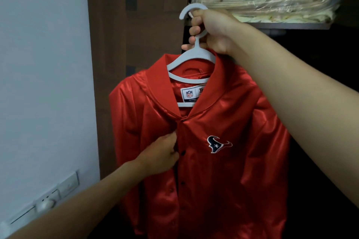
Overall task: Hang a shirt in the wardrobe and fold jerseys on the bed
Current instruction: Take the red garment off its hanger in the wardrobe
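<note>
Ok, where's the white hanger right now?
In the head view, upper centre: the right hand grips the white hanger by its neck, red shirt hanging from it before the open wardrobe.

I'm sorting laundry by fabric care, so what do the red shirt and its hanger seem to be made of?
The red shirt looks like satin, probably a synthetic such as polyester: it is glossy, with bright streaks along its folds. The hanger looks like moulded plastic, pale grey and matte, with smooth flat arms and hook in one piece. The right hand grips its neck; the left hand pinches the shirt's button edge.
</note>
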